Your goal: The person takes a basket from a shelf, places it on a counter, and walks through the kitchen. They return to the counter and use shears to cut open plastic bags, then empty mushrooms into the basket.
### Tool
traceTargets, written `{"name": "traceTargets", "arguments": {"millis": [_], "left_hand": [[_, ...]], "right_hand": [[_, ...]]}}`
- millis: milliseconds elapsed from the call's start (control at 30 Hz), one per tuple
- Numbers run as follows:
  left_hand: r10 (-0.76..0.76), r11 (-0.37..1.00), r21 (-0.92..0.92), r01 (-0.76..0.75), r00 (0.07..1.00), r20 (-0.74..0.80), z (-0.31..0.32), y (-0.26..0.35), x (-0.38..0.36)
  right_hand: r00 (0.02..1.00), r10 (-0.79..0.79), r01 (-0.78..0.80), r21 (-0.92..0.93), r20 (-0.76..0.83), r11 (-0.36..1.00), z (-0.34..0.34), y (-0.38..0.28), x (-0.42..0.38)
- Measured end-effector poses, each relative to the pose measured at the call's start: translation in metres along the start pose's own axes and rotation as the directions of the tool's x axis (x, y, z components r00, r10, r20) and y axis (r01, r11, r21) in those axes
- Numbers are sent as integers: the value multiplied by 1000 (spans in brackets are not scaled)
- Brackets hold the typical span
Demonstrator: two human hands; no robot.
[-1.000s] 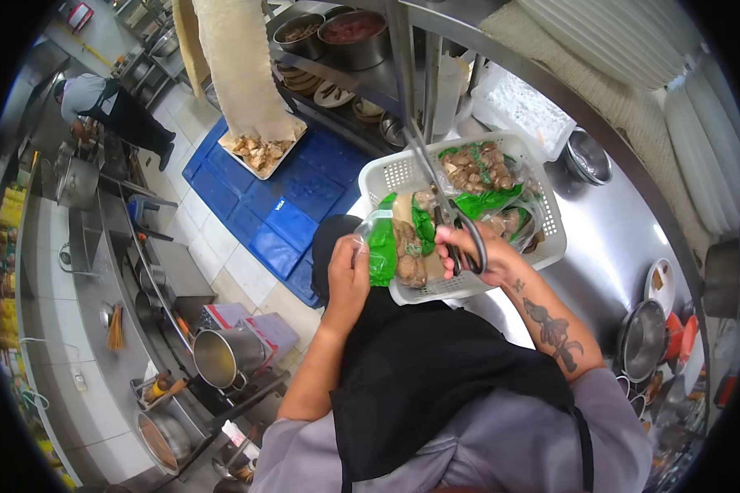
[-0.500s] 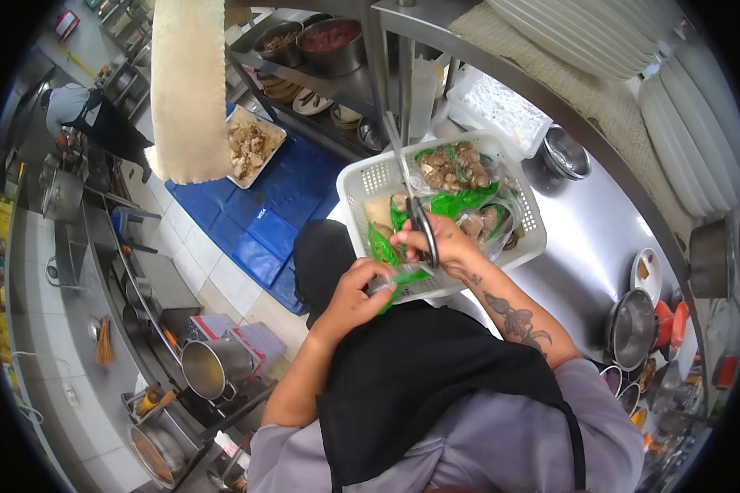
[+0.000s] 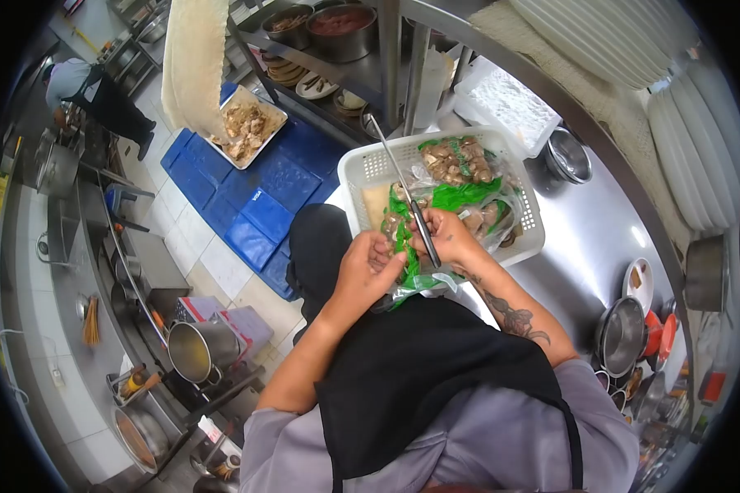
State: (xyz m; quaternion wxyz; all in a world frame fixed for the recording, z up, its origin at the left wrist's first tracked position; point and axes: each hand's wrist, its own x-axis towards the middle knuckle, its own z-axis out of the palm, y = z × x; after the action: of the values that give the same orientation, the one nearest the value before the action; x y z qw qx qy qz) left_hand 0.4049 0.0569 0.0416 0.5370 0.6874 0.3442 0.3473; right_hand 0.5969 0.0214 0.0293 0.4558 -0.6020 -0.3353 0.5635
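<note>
Mushroom bag (image 3: pixel 403 246) at 12 o'clock, unopened: my left hand (image 3: pixel 362 271) clenches it, right hand (image 3: pixel 444 238) grasps scissors (image 3: pixel 403 193); cutting's left.

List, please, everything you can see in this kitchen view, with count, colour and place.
White perforated plastic basket: one, on the steel counter.
Clear bags of brown mushrooms with green print: several, in the basket.
Green-and-clear plastic bag: one, between both hands.
Black-handled steel scissors: one, in the right hand.
Stainless steel counter: one, right.
Blue floor mats: several, below the basket.
White tray of brown food: one, on the mats.
Steel pot: one, lower left.
Co-worker in black apron: one, upper left.
Left hand: gripping the bag.
Right hand: gripping the scissors.
</note>
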Motion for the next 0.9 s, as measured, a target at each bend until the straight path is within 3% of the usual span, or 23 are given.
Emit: {"name": "traceTargets", "arguments": {"millis": [133, 200, 233, 300, 400, 567, 633, 667, 733, 800, 833, 900], "left_hand": [[53, 997, 50, -60, 991, 125, 1, -10, 7], [58, 974, 212, -79, 993, 101, -2, -18, 11], [56, 974, 213, -77, 993, 104, -2, -23, 10], [234, 876, 428, -222, 972, 25, -1, -26, 11], [308, 813, 512, -278, 951, 28, 2, -15, 12], [273, 783, 555, -282, 957, 101, 1, 1, 18], [291, 789, 529, -312, 948, 125, 2, 12, 17], [272, 803, 488, -342, 939, 210, 2, 18, 15], [253, 818, 446, -363, 924, 287, 2, 26, 12], [102, 885, 408, -222, 950, 295, 2, 30, 10], [99, 885, 411, -219, 951, 293, 3, 28, 9], [86, 872, 440, -215, 952, 294, 7, 19, 7]], "right_hand": [[994, -107, 105, -61, -33, 993, 5, 10, 3], [953, -286, 244, -301, -100, 922, -5, 16, 8], [954, -284, 242, -300, -102, 923, -13, 20, 10], [915, -374, 266, -469, -154, 842, -25, 25, 15], [917, -351, 231, -465, -189, 855, -24, 24, 6], [857, -448, 255, -546, -254, 798, -24, 29, 3], [963, -233, 222, -97, -133, 970, -26, 36, 7], [964, -230, 219, -95, -136, 971, -24, 42, 6], [978, -186, 201, 177, -98, 964, -11, 32, -2], [987, -146, 158, 247, -64, 956, -9, 28, -4], [994, -104, 110, 317, -36, 942, -8, 28, -5], [992, -121, 128, 269, -41, 955, -10, 33, -1]]}}
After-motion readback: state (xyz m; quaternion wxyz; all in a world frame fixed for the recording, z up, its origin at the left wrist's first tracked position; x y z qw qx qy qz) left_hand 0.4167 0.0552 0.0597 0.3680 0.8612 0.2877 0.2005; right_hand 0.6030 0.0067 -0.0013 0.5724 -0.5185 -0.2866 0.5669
